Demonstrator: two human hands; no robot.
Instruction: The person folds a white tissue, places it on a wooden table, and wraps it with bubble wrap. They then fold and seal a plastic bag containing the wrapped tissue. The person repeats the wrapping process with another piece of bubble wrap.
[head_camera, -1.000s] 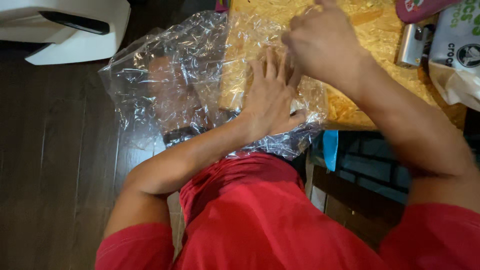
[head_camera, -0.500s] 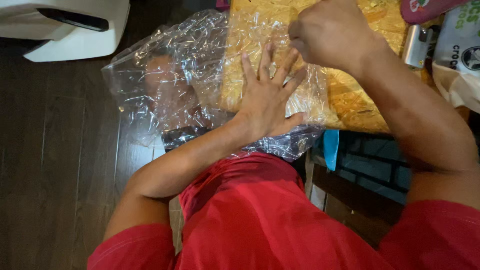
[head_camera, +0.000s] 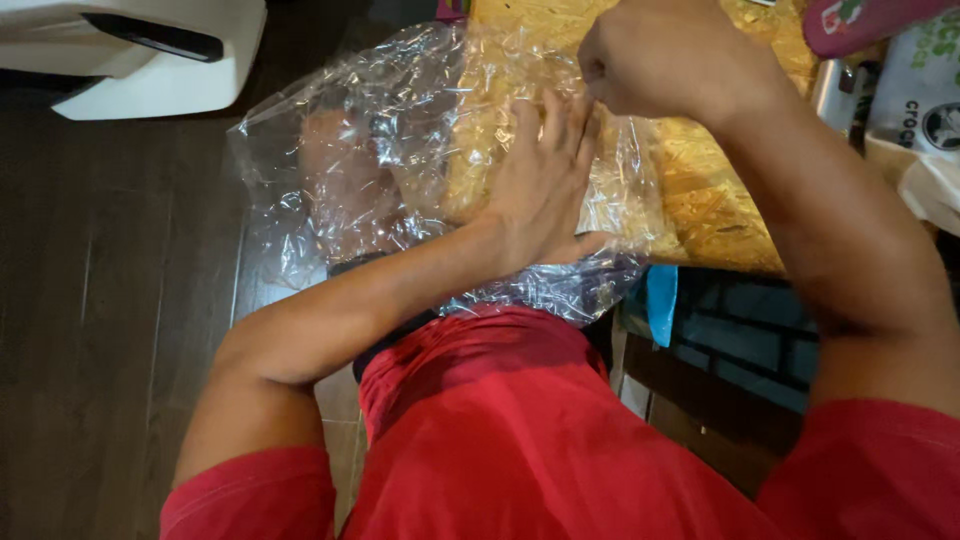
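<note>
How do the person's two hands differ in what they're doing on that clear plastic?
The left hand lies flat, fingers spread, pressing on the clear plastic sheet; the right hand is curled into a fist, pinching the sheet. The left hand sits nearer the body, the right hand farther up the chipboard table. Both touch the same sheet.

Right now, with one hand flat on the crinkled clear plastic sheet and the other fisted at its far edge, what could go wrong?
1. Much of the crinkled clear plastic sheet overhangs the edge of the yellow chipboard tabletop; if the flat left hand lifts, it may slide off.
2. The fisted right hand seems to pinch the thin film, so a hard pull against the pinned part could tear it.
</note>
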